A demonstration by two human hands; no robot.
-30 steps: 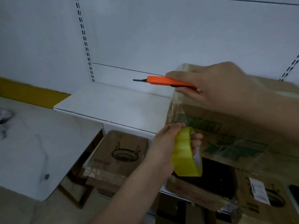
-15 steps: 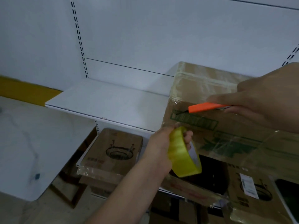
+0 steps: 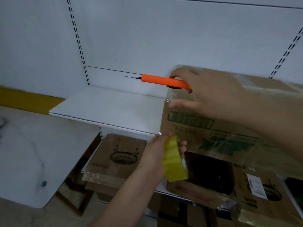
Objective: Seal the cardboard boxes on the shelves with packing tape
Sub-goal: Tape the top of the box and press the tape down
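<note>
Left hand (image 3: 155, 154) low, fingers curled round a tape roll (image 3: 174, 159), right hand (image 3: 211, 94) raised, gripping an orange knife (image 3: 164, 80)

Bare white shelf (image 3: 105, 108) lies open left of the taped cardboard box (image 3: 213, 128) blocking its right

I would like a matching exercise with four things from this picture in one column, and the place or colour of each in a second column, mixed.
Things:
1. knife
2. tape roll
3. big box
4. small box

Descriptions:
A. on the lower shelf
B. orange, in the right hand
C. on the upper shelf
D. yellow, in the left hand

Pairs: 1-B, 2-D, 3-C, 4-A
</note>
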